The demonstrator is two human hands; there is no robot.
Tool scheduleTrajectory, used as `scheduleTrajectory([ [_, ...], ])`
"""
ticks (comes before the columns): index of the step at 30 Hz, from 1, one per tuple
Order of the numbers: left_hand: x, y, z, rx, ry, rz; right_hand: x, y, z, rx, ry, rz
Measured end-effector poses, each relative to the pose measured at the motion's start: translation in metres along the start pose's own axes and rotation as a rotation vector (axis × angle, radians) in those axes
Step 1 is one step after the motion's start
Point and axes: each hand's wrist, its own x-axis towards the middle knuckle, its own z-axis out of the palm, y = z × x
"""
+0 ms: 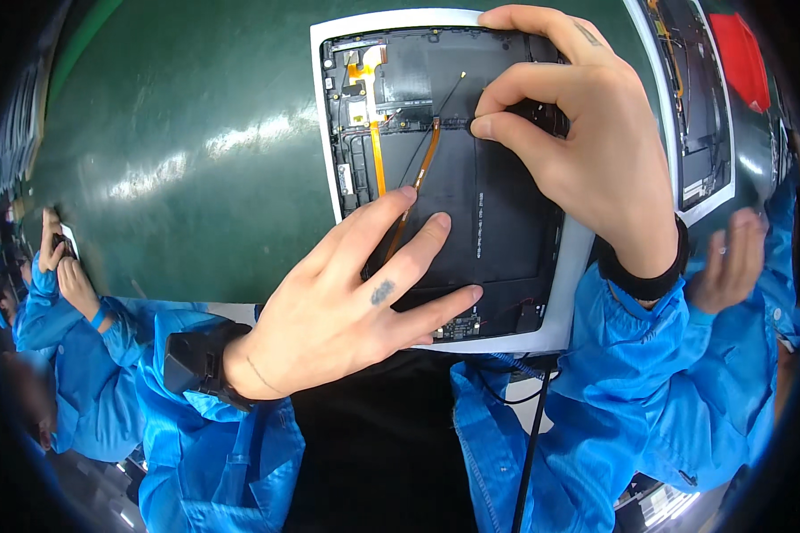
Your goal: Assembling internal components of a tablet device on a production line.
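Note:
A black tablet back housing [516, 231] lies open, inner side up, on a white sheet [400, 19]. My left hand [338, 293] rests over its lower left part, fingers spread, the index fingertip touching a brown-orange ribbon cable [428, 158]. Another orange flex cable [377, 155] runs down the housing's left side. Near the top middle, a thin black wire [451, 94] ends in a small gold tip. Above the upper right of the housing is my right hand [596, 133], thumb and index pinched together. What they hold, if anything, is hidden.
The green tabletop [196, 204] stretches left. On the right, a second housing [698, 115] lies on white sheeting, beside a red object [740, 62]. A co-worker's hand [729, 262] is near it. At far left, another person's hands [67, 266] hold a small dark item.

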Motion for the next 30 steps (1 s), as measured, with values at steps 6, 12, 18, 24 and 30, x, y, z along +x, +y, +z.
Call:
scheduleTrajectory([
  [6, 0.001, -0.004, -0.002, 0.009, 0.006, 0.017, 0.001, 0.002, 0.001, -0.005, 0.003, 0.002],
  [12, -0.001, -0.006, 0.004, 0.02, 0.043, 0.02, 0.0, 0.002, 0.003, -0.008, 0.007, 0.002],
  [18, 0.0, -0.005, 0.004, 0.02, 0.051, 0.004, 0.0, 0.0, 0.003, -0.014, 0.01, -0.001],
  [24, 0.006, -0.002, 0.002, 0.071, 0.082, -0.019, -0.001, 0.0, 0.002, -0.021, 0.024, -0.003],
  [30, 0.011, -0.003, 0.002, 0.107, 0.14, 0.003, -0.002, -0.001, 0.003, -0.035, 0.046, -0.01],
])
